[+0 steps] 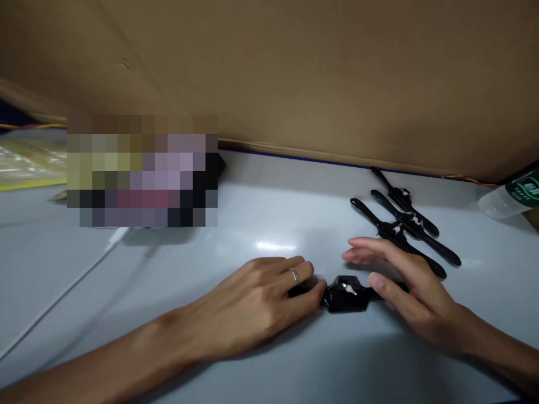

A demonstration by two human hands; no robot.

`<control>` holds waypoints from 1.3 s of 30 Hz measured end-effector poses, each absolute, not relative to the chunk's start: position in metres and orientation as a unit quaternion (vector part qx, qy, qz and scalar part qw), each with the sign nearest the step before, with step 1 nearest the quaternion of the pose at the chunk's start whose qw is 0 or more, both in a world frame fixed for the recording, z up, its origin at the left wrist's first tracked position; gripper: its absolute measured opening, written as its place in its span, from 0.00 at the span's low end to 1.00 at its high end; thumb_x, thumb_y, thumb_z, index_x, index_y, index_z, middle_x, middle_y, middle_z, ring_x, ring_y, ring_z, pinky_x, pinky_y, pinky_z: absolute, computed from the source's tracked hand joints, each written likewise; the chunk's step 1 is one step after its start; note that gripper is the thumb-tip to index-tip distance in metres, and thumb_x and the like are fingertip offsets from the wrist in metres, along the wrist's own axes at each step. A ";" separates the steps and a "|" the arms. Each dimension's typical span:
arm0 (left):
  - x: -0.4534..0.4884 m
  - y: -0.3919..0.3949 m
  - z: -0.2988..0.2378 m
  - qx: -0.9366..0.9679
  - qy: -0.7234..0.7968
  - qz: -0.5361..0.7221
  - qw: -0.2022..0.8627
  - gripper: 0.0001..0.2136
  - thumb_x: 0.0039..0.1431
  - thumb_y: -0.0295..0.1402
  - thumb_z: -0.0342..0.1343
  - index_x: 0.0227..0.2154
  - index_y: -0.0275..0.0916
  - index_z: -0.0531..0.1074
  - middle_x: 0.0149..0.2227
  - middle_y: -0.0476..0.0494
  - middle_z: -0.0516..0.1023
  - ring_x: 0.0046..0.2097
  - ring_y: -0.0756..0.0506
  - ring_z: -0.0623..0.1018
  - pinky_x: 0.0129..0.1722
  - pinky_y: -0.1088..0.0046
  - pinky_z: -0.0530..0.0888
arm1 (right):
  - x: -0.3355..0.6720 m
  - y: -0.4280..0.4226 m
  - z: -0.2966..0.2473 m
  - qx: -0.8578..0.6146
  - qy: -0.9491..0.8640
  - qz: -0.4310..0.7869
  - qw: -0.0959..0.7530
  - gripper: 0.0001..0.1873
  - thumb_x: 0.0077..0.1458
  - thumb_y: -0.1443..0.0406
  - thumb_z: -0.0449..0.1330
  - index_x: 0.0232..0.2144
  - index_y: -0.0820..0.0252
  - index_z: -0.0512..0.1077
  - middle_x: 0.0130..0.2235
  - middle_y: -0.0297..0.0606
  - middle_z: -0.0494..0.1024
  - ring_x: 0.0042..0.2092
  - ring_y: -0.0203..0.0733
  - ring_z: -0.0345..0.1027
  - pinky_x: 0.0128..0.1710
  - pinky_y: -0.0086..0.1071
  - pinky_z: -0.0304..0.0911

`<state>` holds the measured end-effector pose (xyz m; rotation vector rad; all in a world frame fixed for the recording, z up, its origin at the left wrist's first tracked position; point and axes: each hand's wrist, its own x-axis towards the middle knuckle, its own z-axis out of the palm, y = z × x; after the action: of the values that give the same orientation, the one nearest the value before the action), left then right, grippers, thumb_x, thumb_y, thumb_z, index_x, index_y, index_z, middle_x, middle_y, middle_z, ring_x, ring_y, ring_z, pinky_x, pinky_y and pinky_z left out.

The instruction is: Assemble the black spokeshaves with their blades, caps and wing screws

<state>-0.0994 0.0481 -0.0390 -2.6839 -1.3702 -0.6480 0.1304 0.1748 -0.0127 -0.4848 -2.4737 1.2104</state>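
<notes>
A black spokeshave (346, 297) lies crosswise on the pale tabletop, a small silvery screw at its middle. My left hand (269, 306), a ring on one finger, is closed around its left handle, most of which is hidden. Over the right handle is my right hand (415, 292), fingers apart and thumb close to the handle; whether the thumb touches it I cannot tell. Beyond that hand, several more black spokeshaves lie slantwise side by side, the nearest one (373, 216) partly behind my fingers.
A brown cardboard wall (273, 73) closes off the back of the table (252, 202). At the back left is a pixelated object (143, 174) with a white cable (59, 306) leading from it. Clear yellowish plastic (31, 160) lies far left. A green-labelled bottle (501, 202) lies at the right edge.
</notes>
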 end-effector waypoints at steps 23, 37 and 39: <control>-0.099 0.049 -0.038 -0.871 -0.444 -0.205 0.040 0.08 0.70 0.25 0.48 0.45 0.33 0.71 0.31 0.48 0.71 0.29 0.49 0.66 0.25 0.70 0.64 | 0.129 0.178 -0.016 -0.174 -0.857 0.471 0.118 0.15 0.69 0.63 0.52 0.56 0.56 0.69 0.46 0.38 0.82 0.48 0.39 0.77 0.46 0.33 0.70; -0.098 0.049 -0.037 -0.871 -0.441 -0.215 0.037 0.08 0.71 0.25 0.47 0.45 0.34 0.71 0.30 0.49 0.71 0.29 0.49 0.67 0.25 0.70 0.65 | 0.124 0.173 -0.020 -0.144 -0.903 0.318 0.249 0.13 0.68 0.70 0.49 0.33 0.60 0.71 0.30 0.34 0.76 0.32 0.35 0.66 0.33 0.31 0.64; -0.098 0.050 -0.036 -0.870 -0.441 -0.218 0.038 0.08 0.71 0.25 0.47 0.44 0.33 0.71 0.29 0.49 0.70 0.29 0.49 0.67 0.25 0.70 0.65 | 0.125 0.173 -0.021 -0.134 -0.905 0.317 0.250 0.13 0.67 0.71 0.49 0.34 0.60 0.71 0.30 0.34 0.76 0.32 0.35 0.66 0.33 0.31 0.63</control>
<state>-0.0975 0.0499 -0.0362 -2.6698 -1.3519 -0.6686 0.1246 0.1730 -0.0214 -0.3651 -2.4642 0.8625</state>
